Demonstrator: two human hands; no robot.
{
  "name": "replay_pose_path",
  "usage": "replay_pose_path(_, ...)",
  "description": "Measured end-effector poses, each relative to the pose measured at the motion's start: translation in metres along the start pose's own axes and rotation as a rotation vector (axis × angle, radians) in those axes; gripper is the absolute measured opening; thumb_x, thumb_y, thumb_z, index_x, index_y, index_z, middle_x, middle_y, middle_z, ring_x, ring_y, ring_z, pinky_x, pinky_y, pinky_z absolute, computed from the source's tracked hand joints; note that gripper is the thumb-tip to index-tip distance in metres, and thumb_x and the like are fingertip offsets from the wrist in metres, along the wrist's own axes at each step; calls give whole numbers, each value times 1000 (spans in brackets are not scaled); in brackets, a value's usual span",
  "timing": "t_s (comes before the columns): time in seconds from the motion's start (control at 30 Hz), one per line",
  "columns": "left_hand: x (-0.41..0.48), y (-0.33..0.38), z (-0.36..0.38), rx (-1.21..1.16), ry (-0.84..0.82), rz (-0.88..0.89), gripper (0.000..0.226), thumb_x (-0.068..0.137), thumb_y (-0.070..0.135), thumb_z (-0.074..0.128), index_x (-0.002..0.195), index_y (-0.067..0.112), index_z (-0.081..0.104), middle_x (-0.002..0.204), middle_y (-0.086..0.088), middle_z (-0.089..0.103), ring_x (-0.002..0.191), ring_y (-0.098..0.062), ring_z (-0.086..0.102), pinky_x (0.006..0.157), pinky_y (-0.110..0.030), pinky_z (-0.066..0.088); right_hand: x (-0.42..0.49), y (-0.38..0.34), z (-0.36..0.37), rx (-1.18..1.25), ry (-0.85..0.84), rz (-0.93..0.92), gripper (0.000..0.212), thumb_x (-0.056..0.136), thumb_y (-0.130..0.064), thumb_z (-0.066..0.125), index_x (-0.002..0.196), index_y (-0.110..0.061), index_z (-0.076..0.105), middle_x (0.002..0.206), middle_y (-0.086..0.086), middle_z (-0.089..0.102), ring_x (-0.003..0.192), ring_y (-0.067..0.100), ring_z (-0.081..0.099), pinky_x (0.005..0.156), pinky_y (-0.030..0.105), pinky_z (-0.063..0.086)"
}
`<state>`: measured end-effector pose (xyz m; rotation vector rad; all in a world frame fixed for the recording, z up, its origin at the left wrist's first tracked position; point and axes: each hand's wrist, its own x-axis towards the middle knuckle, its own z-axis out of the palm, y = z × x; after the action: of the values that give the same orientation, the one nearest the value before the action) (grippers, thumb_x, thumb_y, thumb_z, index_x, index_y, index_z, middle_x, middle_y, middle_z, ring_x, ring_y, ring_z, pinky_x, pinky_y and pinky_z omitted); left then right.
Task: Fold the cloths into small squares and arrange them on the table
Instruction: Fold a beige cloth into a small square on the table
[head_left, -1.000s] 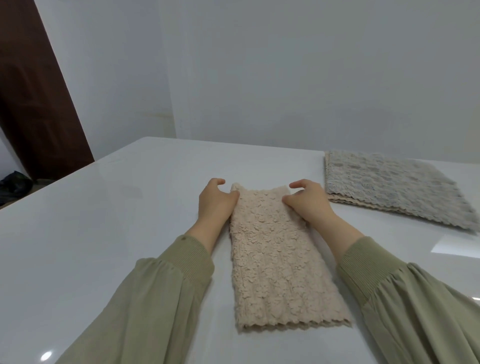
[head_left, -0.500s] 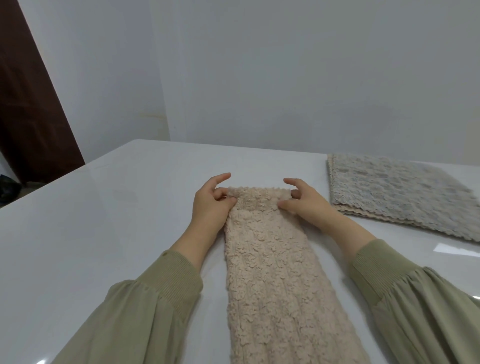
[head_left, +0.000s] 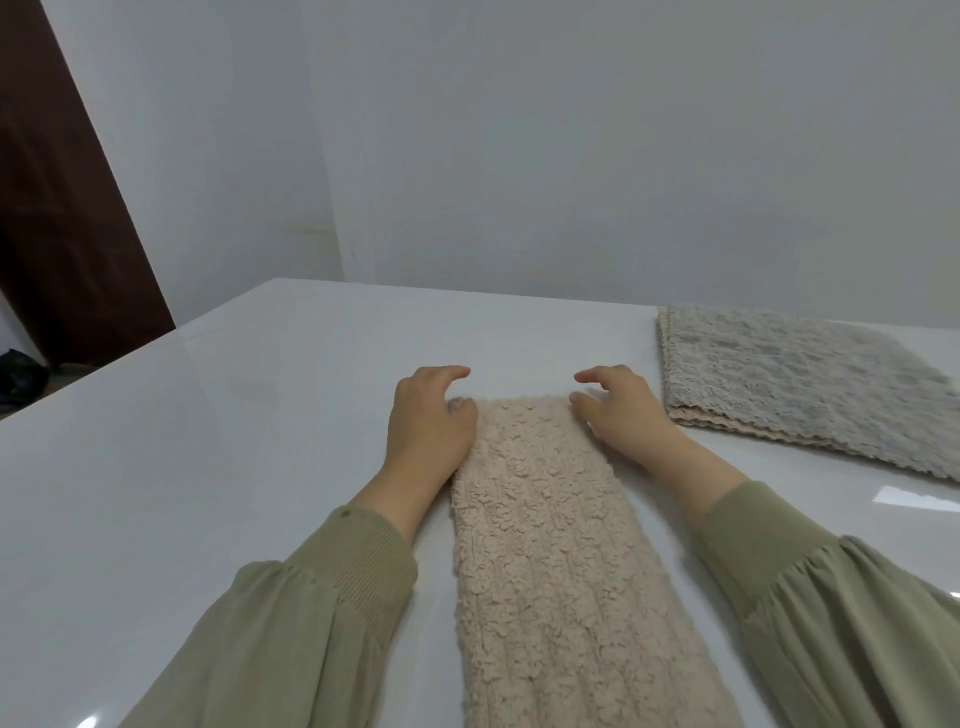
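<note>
Pinch released, left hand (head_left: 428, 431) and right hand (head_left: 626, 415) fingers loose at beige cloth (head_left: 545, 545) corners; uneven regrip could skew fold.

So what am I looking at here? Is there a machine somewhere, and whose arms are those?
There is no machine here. These are a person's own two arms, in green sleeves. The picture comes from one wide camera worn on the head, looking forward and down, so you see roughly what that person sees.

The left hand and right hand sit at the far corners of a long beige cloth. It lies flat on a white table and runs back toward the person. Each thumb touches the cloth's far end, while the forefinger is raised off it. I cannot tell whether the hidden fingers pinch the cloth.

To the right, apart from it, lies a flat pile of cloths, grey on top with a beige edge showing underneath. The job is to fold such cloths into small squares.
</note>
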<state>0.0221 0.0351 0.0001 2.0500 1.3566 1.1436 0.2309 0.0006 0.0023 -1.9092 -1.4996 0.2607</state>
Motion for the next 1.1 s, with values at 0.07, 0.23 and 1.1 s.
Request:
replay_pose_path(0.07, -2, 3, 3, 86, -94, 119, 37, 94, 20, 48, 130, 21, 54, 138, 4, 48, 133, -13, 29, 107, -23, 23, -3, 2, 3, -97, 15, -25, 42, 90, -29, 55, 129, -16, 52, 137, 8, 46, 129, 25, 37, 108, 36, 28)
replay_pose_path(0.23, -2, 4, 8, 427, -469, 152, 51, 94, 48, 41, 143, 33, 35, 155, 8, 24, 145, -16, 5, 117, -46, 3, -8, -6, 7, -352, -148, -13, 55, 88, -36, 49, 139, -19, 38, 146, 3, 38, 137, 25, 26, 113, 49, 15)
replay_pose_path(1.1, 5, -1, 5, 470, -135, -193, 40, 86, 55, 49, 106, 22, 55, 118, -1, 51, 116, -24, 40, 101, -42, 33, -1, -23, -9, -468, -298, -2, 29, 95, -26, 48, 123, -20, 51, 121, 4, 54, 119, 27, 38, 97, 40, 34)
